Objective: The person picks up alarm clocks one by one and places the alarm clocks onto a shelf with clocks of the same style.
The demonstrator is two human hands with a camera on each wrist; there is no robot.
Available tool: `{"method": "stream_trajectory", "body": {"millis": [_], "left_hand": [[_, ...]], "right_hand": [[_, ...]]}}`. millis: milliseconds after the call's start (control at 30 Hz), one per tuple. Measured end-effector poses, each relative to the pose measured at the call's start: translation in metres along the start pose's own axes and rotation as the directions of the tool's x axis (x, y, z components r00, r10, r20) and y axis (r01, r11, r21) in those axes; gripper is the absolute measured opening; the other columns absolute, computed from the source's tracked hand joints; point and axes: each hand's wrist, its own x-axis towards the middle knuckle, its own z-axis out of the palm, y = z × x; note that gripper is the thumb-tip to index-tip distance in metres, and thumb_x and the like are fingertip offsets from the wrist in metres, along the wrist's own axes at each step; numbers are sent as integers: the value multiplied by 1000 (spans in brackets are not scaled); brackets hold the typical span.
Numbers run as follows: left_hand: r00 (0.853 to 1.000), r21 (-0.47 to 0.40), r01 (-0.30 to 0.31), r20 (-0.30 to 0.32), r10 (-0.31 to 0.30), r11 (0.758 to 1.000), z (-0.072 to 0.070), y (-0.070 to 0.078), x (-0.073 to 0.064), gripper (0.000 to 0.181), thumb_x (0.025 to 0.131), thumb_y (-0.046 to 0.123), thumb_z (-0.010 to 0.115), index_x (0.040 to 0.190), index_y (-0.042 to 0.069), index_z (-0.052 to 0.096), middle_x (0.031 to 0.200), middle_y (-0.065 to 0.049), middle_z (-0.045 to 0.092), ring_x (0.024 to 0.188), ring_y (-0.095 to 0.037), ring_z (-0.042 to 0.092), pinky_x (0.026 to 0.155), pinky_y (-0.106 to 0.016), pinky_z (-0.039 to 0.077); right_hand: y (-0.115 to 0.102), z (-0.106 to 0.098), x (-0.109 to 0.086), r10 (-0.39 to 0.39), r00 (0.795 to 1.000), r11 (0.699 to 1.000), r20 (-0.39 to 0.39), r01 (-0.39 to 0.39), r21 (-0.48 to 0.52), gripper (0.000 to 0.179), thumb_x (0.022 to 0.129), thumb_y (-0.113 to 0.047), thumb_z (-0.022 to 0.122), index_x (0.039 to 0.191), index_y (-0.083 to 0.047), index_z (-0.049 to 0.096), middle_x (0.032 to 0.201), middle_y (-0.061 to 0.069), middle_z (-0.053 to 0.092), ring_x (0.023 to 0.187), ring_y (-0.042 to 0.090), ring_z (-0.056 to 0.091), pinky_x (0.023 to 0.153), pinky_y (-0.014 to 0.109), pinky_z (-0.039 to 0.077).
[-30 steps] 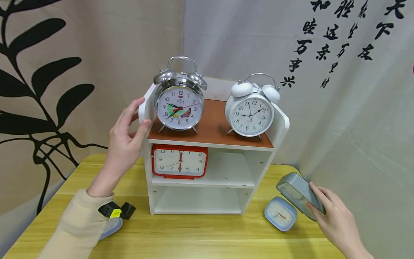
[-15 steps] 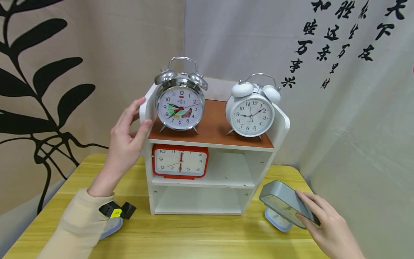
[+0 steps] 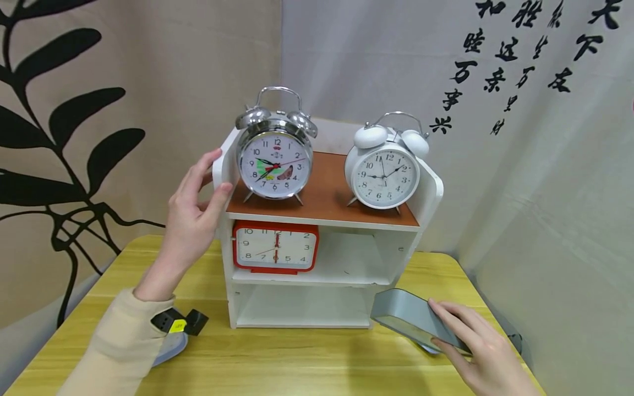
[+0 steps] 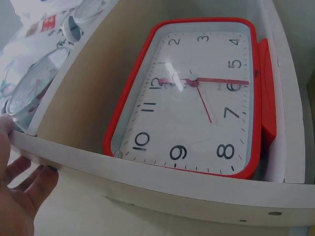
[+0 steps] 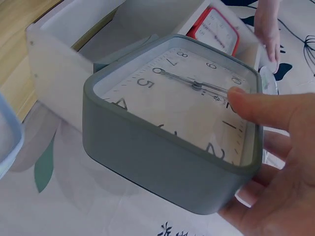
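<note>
My right hand [image 3: 485,349] holds a grey-green square clock [image 3: 413,316] tilted above the table at the right. In the right wrist view, the thumb lies on the clock's face and the fingers are behind its case. My left hand [image 3: 190,225] grips the left side panel of a white shelf [image 3: 302,305]. A red rectangular clock [image 3: 275,247] stands at the left of the middle compartment. On the brown top are a silver twin-bell alarm clock [image 3: 274,165] at left and a white twin-bell alarm clock [image 3: 386,176] at right.
A pale blue thing [image 5: 7,135] sits at the left edge of the right wrist view, mostly hidden by the held clock in the head view. Another blue thing [image 3: 170,346] is partly under the left forearm. The wooden table [image 3: 277,363] extends in front of the shelf.
My right hand has carried the grey-green clock leftward and slightly down toward the shelf's lower right corner, covering the small blue clock. The left hand has stayed in place.
</note>
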Motion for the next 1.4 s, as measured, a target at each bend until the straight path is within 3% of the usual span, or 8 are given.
{"method": "stream_trajectory", "body": {"millis": [233,433,767,1167,1200,1300,1400], "left_hand": [[1000,-5,3,6,-3,1000,0,-1,0,55,109,16,56,161,24,42,159,-12,49,141,-38,53,89,0,48],[1000,-13,2,-2,-2,1000,0,-1,0,55,109,15,56,161,24,42,158,-13,49,140,-38,53,89,-1,49],[1000,-12,2,-1,-2,1000,-1,-1,0,54,109,16,56,161,23,42,159,-13,49,141,-38,53,89,0,49],[1000,-5,1,0,-1,1000,0,0,1,54,109,16,56,161,23,42,159,-12,50,141,-37,54,90,-3,49],[1000,-5,2,0,-2,1000,0,0,1,54,109,16,56,161,23,42,159,-12,50,141,-37,54,90,-4,49],[1000,-6,4,4,-4,1000,-1,0,1,54,109,16,56,161,23,42,159,-12,49,141,-37,54,90,-6,50],[1000,-4,7,6,-7,1000,-1,0,1,54,109,17,56,161,23,42,159,-11,49,141,-37,54,90,-9,51]], "right_hand": [[-11,4,10,-16,999,1000,43,16,12,59,109,-51,47,134,-4,71,121,5,71,115,0,58,93,6,49],[-19,8,23,-61,996,998,69,61,7,54,111,-46,43,136,-7,70,123,5,71,109,11,62,97,10,50],[-34,21,53,-116,990,993,78,115,18,48,114,-38,41,140,-9,68,129,4,71,109,18,67,104,17,48],[-32,37,84,-181,977,982,114,174,71,47,114,-30,36,143,-9,65,130,7,70,113,23,67,106,23,49],[-31,38,86,-185,975,981,121,176,78,46,114,-29,37,144,-8,65,131,8,69,114,24,66,107,24,48],[-28,41,92,-203,970,977,132,191,99,40,104,-9,58,144,-7,64,131,10,69,117,26,65,114,23,44],[-25,44,99,-219,965,972,141,203,119,43,102,-8,65,145,-7,63,132,11,69,119,27,65,125,20,36]]}}
